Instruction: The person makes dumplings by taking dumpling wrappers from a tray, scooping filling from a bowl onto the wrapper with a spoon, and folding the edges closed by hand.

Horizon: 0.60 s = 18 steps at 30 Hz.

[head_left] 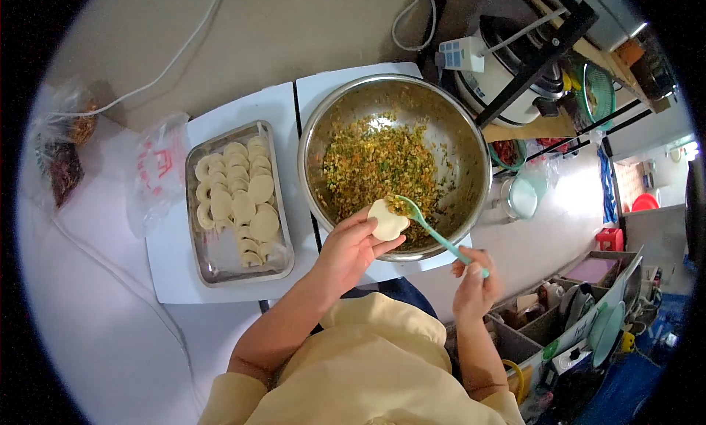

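My left hand (348, 250) holds a round, pale dumpling wrapper (387, 222) at the near rim of a large steel bowl (462, 123). Chopped vegetable filling (379, 164) in orange, green and yellow lies in the bowl. My right hand (474, 281) is closed around the handle of a mint-green spoon (439, 237). The spoon's head carries some filling and is over the edge of the wrapper. To the left, a steel tray (213, 267) holds several stacked dumpling wrappers (237, 182).
The bowl and tray stand on a white folding table (170, 274). A plastic bag (158, 168) lies by the tray's left side. At the upper right, a rice cooker (507, 94) stands on a black-framed rack. Divided bins (548, 318) with kitchen items are at the lower right.
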Each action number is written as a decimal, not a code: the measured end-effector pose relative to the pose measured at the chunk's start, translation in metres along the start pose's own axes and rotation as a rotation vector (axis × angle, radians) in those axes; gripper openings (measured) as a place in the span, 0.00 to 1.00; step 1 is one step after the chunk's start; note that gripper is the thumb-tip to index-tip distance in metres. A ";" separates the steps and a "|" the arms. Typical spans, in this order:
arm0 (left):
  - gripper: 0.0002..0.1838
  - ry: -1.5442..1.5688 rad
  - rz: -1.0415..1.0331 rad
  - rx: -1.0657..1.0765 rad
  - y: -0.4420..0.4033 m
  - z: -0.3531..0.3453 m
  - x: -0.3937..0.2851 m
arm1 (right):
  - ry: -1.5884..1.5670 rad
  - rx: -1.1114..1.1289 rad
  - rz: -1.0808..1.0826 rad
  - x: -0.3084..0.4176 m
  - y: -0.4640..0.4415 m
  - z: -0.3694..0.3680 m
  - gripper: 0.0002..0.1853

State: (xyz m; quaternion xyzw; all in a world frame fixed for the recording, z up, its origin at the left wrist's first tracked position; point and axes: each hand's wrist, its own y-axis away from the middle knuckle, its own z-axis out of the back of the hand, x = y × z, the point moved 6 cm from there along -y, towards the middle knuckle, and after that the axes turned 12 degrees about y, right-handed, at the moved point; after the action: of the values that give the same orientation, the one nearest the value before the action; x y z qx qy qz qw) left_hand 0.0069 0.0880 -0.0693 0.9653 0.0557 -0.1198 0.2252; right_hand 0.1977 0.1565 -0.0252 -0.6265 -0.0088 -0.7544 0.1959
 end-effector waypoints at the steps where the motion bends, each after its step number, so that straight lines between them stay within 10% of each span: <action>1: 0.19 0.017 -0.008 0.012 -0.002 -0.003 0.000 | -0.001 0.002 0.004 0.001 0.004 0.002 0.14; 7: 0.20 0.049 -0.038 0.093 -0.018 -0.011 -0.007 | 0.608 0.304 0.570 0.018 0.020 -0.031 0.20; 18: 0.28 0.095 -0.050 0.133 -0.022 -0.014 -0.015 | 0.849 0.391 0.699 -0.004 0.027 -0.033 0.25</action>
State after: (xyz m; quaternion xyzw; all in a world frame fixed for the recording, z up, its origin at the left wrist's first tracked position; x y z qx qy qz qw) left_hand -0.0079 0.1132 -0.0624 0.9810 0.0823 -0.0831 0.1547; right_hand 0.1755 0.1240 -0.0429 -0.1874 0.1388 -0.8142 0.5316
